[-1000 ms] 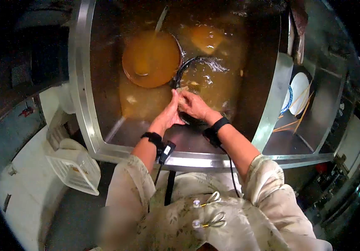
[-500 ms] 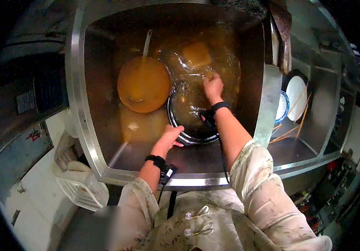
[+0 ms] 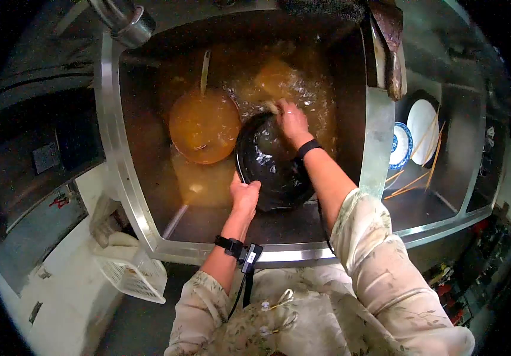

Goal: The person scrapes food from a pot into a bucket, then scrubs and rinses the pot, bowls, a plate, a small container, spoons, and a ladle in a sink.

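A round black basin sits tilted in the murky water of the metal sink. My left hand grips its near-left rim, thumb on the inside. At the far rim, my right hand is closed around a small pale cloth-like piece and presses it against the edge. Left of the basin lies an orange-brown bowl, filled with water, with a long-handled utensil resting in it. A yellowish square shape shows under the water beyond my right hand.
A faucet hangs over the sink's far left corner. In the right compartment are a blue-rimmed plate, a white oval plate and several chopsticks. Dark-handled utensils lie on the divider. A white plastic basket stands at lower left.
The black basin has come up and tilted, showing more of its dark inside. My right hand has moved from the water inside it to the far rim. My left hand has shifted slightly along the rim.
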Available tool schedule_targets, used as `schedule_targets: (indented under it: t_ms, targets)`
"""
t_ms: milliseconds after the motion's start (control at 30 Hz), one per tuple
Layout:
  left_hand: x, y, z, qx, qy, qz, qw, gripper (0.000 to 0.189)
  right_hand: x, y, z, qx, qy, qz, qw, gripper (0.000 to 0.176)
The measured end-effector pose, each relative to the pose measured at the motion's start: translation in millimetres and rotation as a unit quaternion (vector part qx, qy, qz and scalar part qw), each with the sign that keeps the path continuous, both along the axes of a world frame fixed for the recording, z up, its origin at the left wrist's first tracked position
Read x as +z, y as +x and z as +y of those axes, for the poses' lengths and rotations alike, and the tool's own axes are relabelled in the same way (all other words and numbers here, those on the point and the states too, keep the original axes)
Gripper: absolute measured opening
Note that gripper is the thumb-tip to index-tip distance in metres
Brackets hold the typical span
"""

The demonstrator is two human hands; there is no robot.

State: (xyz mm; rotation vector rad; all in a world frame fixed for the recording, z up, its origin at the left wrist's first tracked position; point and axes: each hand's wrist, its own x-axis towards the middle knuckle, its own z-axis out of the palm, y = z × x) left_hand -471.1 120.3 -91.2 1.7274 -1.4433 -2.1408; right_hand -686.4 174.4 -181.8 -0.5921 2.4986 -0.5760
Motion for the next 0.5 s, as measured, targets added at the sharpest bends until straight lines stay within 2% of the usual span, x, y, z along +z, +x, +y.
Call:
schedule_targets:
  t_ms: [67, 133, 200, 233, 267, 333, 367, 400, 467, 500]
  targets:
    - [20, 5, -6, -0.014, -0.002, -0.037, 0.999, 0.047, -23, -4, 21, 0.008, 0.054, 0.031, 0.998, 0.04]
    - [28, 24, -14, -0.011, -0.025, -0.008, 1.0, 0.058, -7, 0, 35, -0.016, 0.069, 0.011, 0.997, 0.042]
    - [46, 39, -21, -0.021, -0.034, -0.06, 0.997, 0.059, 0, 12, 45, -0.027, 0.123, -0.024, 0.992, 0.049]
    - [56, 45, -24, -0.015, -0.022, -0.047, 0.999, 0.059, 4, 24, 49, -0.032, 0.048, 0.004, 0.998, 0.043]
    - [64, 48, -27, -0.008, -0.012, -0.031, 0.999, 0.059, 7, 36, 47, -0.032, 0.042, -0.003, 0.999, 0.043]
    - [85, 48, -26, 0.008, -0.006, -0.034, 0.999, 0.058, 22, 57, 38, -0.02, -0.075, 0.065, 0.995, 0.037]
    - [92, 47, -25, 0.022, 0.007, -0.03, 0.999, 0.058, 25, 67, 28, -0.009, -0.095, 0.086, 0.992, 0.036]
    - [95, 46, -24, 0.018, 0.004, -0.033, 0.999, 0.058, 34, 76, 18, 0.002, -0.088, 0.059, 0.994, 0.035]
    - [100, 46, -19, 0.004, -0.001, -0.05, 0.999, 0.055, 37, 92, 0, -0.022, -0.173, 0.001, 0.985, 0.033]
    - [98, 47, -17, 0.002, -0.002, -0.052, 0.999, 0.055, 35, 99, -12, -0.05, -0.217, 0.013, 0.975, 0.031]
